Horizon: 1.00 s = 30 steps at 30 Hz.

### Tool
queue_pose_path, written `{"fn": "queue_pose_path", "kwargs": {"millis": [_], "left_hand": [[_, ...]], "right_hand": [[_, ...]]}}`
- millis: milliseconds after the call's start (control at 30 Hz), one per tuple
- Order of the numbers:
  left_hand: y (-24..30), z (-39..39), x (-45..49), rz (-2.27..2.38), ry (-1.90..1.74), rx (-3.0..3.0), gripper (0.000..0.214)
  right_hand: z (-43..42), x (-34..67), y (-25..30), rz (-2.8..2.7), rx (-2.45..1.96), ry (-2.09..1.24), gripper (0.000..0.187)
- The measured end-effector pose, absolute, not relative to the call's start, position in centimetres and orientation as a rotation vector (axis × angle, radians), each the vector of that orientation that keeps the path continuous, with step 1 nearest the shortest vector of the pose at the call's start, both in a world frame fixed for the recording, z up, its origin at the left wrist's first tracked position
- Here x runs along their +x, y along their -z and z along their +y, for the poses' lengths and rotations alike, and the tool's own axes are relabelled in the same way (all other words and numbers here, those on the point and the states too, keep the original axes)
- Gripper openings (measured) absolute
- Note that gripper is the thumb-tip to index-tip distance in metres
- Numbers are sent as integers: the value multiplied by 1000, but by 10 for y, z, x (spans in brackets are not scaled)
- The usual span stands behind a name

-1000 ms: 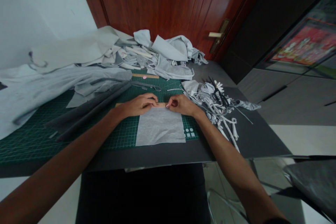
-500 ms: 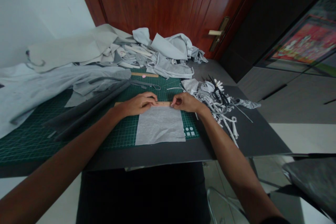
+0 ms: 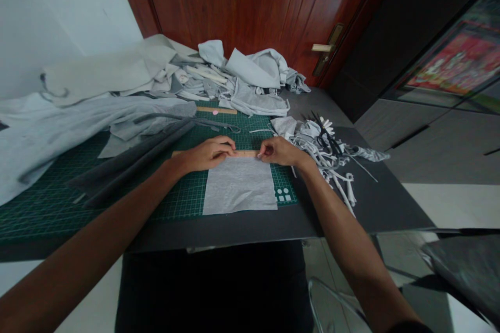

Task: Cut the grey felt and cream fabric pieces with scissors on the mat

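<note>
A light grey piece of cloth point(image 3: 240, 187) lies flat on the green cutting mat point(image 3: 175, 203), its near edge reaching over the dark tabletop. Across its far edge runs a wooden ruler point(image 3: 247, 154). My left hand point(image 3: 209, 155) holds the ruler down, fingers bent against it. At the ruler's right end my right hand point(image 3: 279, 151) is closed in a pinch. Something small and pale shows at those fingertips, too small to name.
Right of the mat sit black scissors point(image 3: 326, 138) on a heap of cloth strips point(image 3: 324, 158). A second ruler point(image 3: 224, 111) with a small pink piece point(image 3: 215, 112) lies behind. Grey cloth point(image 3: 78, 125) covers the left; piled fabric point(image 3: 253, 70) stands against the door point(image 3: 234, 0).
Both hands stay at the ruler. My right hand's fingertips have shifted slightly right along it, and the whole view has moved a little.
</note>
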<state>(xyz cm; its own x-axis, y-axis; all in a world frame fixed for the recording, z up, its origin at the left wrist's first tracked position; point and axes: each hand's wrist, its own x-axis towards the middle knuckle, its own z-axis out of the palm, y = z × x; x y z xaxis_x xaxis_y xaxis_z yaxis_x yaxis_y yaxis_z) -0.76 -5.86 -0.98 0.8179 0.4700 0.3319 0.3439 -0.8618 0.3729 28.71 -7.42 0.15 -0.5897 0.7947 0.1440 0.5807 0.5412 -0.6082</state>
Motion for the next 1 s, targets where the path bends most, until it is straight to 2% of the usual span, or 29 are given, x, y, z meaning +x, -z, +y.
{"fn": "queue_pose_path", "kwargs": {"millis": [267,1000], "left_hand": [[10,-59,-8,613,-607,2710,27],[10,-60,-7,583,-637,2712,27]], "right_hand": [[-72,296,-3,-2371,-1174,-785,12],[-75,312,-15,-2429,-1307,-813,8]]}}
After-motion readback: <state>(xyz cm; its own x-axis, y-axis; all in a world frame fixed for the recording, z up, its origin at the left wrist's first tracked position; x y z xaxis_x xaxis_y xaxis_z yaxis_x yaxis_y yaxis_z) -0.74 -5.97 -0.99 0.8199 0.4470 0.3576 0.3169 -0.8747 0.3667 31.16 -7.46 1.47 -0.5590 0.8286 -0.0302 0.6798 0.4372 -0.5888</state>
